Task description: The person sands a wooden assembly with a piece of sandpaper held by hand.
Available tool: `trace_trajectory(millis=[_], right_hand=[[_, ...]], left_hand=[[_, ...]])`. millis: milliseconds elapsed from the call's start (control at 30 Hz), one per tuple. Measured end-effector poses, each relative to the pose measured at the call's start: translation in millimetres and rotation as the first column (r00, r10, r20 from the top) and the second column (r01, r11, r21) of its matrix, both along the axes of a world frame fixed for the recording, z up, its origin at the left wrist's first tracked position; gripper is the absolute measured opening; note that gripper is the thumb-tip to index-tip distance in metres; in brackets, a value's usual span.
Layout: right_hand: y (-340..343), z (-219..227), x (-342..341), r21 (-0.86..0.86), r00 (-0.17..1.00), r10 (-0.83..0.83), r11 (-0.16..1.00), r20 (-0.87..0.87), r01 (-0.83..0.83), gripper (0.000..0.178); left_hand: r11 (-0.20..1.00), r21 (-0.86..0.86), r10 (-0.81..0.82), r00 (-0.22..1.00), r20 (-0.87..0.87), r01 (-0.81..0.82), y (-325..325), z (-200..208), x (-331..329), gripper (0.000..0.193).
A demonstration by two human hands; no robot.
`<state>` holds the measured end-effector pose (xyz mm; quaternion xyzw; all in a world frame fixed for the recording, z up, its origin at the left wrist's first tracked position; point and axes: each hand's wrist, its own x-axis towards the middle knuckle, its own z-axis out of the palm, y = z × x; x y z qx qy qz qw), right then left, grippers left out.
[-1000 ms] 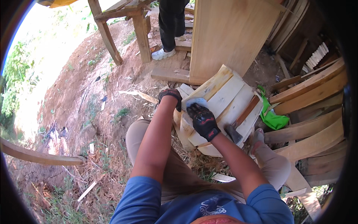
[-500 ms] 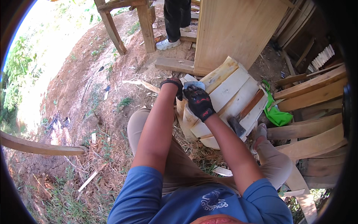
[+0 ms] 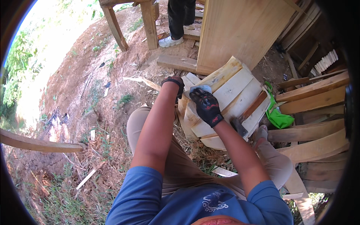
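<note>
Head camera: I see two black-gloved hands near each other but apart, both at the left side of a stack of pale boards [image 3: 230, 91] that lies in front of the person. The right hand [image 3: 206, 106] rests palm down with its fingers over a pale bluish piece [image 3: 202, 89] on the boards; I can't tell whether they close round it. The left hand [image 3: 174, 87] is bent down at the stack's left end, its fingers turned away, so what it grips, if anything, I can't say. A tool with a reddish-brown handle [image 3: 253, 106] and a dark head [image 3: 238, 127] lies across the boards, right of the right hand. Beyond that sits a bright green cloth or bag [image 3: 280, 117], beside piled planks [image 3: 313, 131]. Past the stack, a large wooden panel [image 3: 240, 35] leans near another person's dark-trousered legs [image 3: 176, 20].
</note>
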<state>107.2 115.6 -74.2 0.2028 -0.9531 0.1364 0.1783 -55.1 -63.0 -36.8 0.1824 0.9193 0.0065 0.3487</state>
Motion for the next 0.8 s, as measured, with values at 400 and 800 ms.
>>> trace_trajectory(millis=[400, 800], right_hand=[[-10, 32, -10, -0.086, 0.973, -0.114, 0.987, 0.203, 0.133, 0.031], [2, 30, -36, -0.156, 0.99, -0.143, 0.978, -0.014, 0.139, 0.037]], left_hand=[[1.0, -0.018, 0.007, 0.994, 0.112, -0.005, 6, 25, 9, 0.03], [0.997, -0.07, -0.029, 0.999, 0.034, 0.031, 10, 16, 3, 0.037]])
